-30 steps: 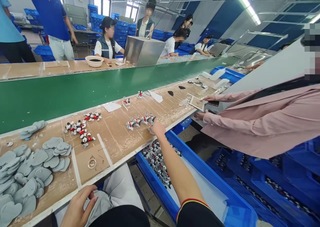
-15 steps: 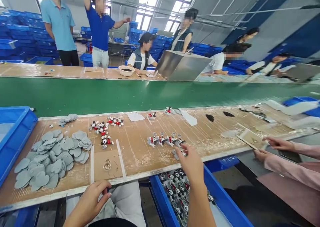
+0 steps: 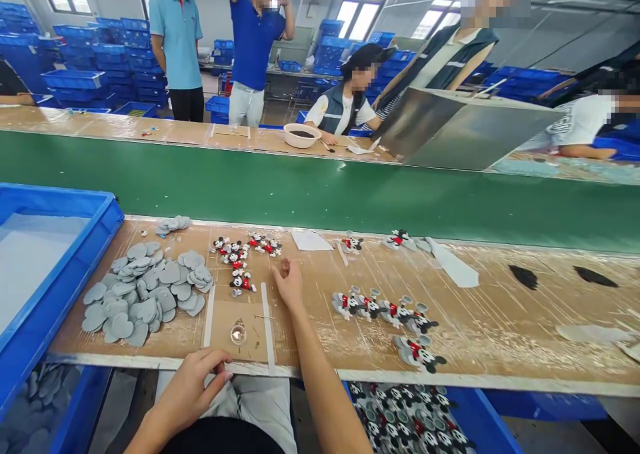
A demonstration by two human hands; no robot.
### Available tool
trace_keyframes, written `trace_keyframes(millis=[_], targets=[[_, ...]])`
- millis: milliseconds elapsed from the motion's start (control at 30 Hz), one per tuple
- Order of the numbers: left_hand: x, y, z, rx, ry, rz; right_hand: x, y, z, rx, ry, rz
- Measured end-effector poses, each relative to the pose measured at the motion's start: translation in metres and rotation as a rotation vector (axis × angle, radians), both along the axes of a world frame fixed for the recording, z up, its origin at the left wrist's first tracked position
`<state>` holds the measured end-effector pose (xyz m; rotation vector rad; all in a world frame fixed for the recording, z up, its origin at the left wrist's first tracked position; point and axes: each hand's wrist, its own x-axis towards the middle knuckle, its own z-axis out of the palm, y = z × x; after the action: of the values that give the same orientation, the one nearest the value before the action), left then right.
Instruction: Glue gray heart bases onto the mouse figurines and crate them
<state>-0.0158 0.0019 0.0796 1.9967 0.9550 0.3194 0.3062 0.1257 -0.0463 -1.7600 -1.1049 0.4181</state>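
Right hand (image 3: 289,283) swung back left, away from the row of Mickey Mouse figures (image 3: 380,307), now above the counter (image 3: 500,354) at the top of a white strip (image 3: 267,327)! Fingers loosely together, hand empty, just right of the small cluster of figures (image 3: 240,261). Left hand (image 3: 197,381) curled at the counter's front edge, fingers together, any grip impossible to tell. Grey heart-shaped pieces (image 3: 147,287) heaped left of the cluster, a small glass dish (image 3: 239,335) lying between two white strips. Under the counter's front edge, a blue crate (image 3: 480,421) packed with more figures (image 3: 410,421). Far left, a second blue crate (image 3: 60,204). Beyond it all, a green conveyor belt (image 3: 200,181), and across it a seated person (image 3: 340,107) beside a white bowl (image 3: 301,135)
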Motion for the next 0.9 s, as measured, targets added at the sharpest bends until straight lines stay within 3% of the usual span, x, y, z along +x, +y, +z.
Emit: trace_keyframes(millis=[133, 267, 600, 900], targets=[[-0.007, -0.001, 0.000, 0.013, 0.009, 0.037, 0.003, 0.054, 0.004, 0.027, 0.012, -0.014], [-0.008, -0.004, 0.002, 0.007, 0.012, 0.056, 0.005, 0.067, 0.010, 0.023, 0.016, 0.012], [-0.001, -0.006, 0.002, -0.001, -0.018, 0.015, 0.020, -0.009, 0.007, -0.015, 0.225, -0.044], [0.005, -0.007, 0.001, -0.046, -0.090, 0.070, 0.003, -0.072, 0.018, 0.030, 0.556, -0.093]])
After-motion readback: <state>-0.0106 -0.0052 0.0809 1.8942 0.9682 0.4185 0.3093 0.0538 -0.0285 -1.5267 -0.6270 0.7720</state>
